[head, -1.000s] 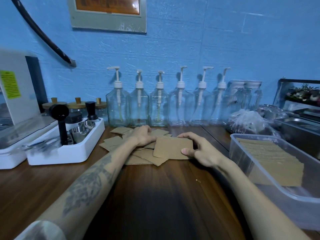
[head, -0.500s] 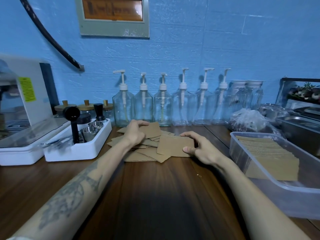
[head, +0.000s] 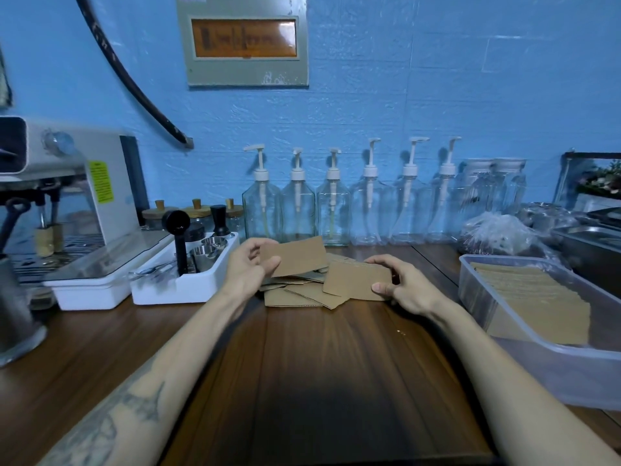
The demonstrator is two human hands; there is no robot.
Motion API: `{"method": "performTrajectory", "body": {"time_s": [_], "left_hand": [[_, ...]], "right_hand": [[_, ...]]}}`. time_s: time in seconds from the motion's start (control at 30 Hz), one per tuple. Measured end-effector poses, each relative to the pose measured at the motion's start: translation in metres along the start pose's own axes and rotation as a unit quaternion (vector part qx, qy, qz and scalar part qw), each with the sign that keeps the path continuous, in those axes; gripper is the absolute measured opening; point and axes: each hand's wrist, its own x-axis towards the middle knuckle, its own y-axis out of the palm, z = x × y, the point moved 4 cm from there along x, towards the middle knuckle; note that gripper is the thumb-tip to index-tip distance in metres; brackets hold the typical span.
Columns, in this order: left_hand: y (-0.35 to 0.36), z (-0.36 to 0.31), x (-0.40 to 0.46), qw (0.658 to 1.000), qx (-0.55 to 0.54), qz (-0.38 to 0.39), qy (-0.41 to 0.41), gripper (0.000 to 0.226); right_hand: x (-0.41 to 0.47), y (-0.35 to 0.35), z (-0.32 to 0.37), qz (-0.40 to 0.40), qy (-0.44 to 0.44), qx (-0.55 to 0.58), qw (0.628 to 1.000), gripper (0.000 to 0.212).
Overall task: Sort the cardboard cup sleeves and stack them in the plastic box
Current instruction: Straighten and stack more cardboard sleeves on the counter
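Head view, looking down along both forearms over a dark wooden bench [head: 302,381]. The left hand [head: 248,269] has its grip clamped on one cardboard sleeve [head: 295,255], thumb on the near face and fingers curled behind the far edge, so the sleeve is lifted and tilted above the loose pile of sleeves [head: 299,292]. The right hand [head: 403,285] has its grip clamped on a second sleeve [head: 356,280], thumb pressed on the near right corner and fingers curled over the top edge; this sleeve sits low, its left end overlapping the pile. The two held sleeves are just beside each other, the left one higher and farther away; whether they touch is hard to tell.

The pile lies directly under and between the two grips, flat on the bench. To the right of the right grip, well apart from it, stands the clear plastic box [head: 470,280], with a neat stack of sleeves [head: 537,297] lying inside it.

Beyond both grips a row of clear pump bottles [head: 332,213] lines the blue wall. To the left of the left grip, just beside it, is a white tray [head: 174,287] holding metal cups and a black-handled tool, and farther left a white coffee machine [head: 84,196]. Beyond the box sits a crumpled plastic bag [head: 494,232].
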Motion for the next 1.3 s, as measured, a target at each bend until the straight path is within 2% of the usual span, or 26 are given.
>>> {"method": "performTrajectory", "body": {"time_s": [0.13,0.3,0.37,0.5,0.63,0.7,0.8,0.87,0.93,1.03,1.13,1.3], "left_hand": [[0.005,-0.006,-0.003,0.998,-0.033,0.049,-0.009,0.026],[-0.005,-0.008,0.002,0.995,-0.095,0.024,-0.028,0.027],[-0.003,-0.008,0.0,0.994,-0.097,0.041,-0.034,0.027],[0.024,-0.001,-0.012,0.993,0.0,0.112,-0.027,0.025],[0.045,0.005,-0.016,0.982,0.147,0.12,0.02,0.025],[0.051,0.012,-0.018,0.968,0.209,0.137,0.021,0.034],[0.058,0.016,-0.022,0.96,0.225,0.158,0.049,0.048],[0.062,0.016,-0.023,0.957,0.227,0.167,0.065,0.068],[0.066,0.016,-0.025,0.94,0.278,0.178,0.085,0.079],[0.069,0.018,-0.027,0.911,0.351,0.173,0.129,0.07],[0.071,0.019,-0.027,0.897,0.382,0.157,0.157,0.053],[0.068,0.018,-0.027,0.907,0.352,0.163,0.162,0.045]], "right_hand": [[0.001,-0.002,-0.003,-0.009,0.002,0.004,1.0,0.047],[0.004,-0.001,-0.006,-0.009,0.004,0.009,1.0,0.048],[0.005,-0.001,-0.008,-0.009,0.005,0.01,1.0,0.048],[0.005,0.002,-0.004,0.008,-0.007,0.006,1.0,0.05],[0.002,0.007,0.005,0.042,-0.017,0.044,0.998,0.055],[0.001,0.011,0.01,0.061,-0.016,0.063,0.996,0.058],[-0.001,0.015,0.015,0.083,-0.023,0.067,0.994,0.062],[-0.003,0.018,0.018,0.093,-0.026,0.067,0.993,0.068],[-0.004,0.02,0.021,0.096,-0.028,0.054,0.994,0.072],[-0.005,0.025,0.024,0.101,-0.014,0.03,0.994,0.065],[-0.005,0.031,0.024,0.083,-0.018,-0.001,0.996,0.054],[-0.001,0.03,0.022,0.025,-0.046,-0.015,0.999,0.05]]}}
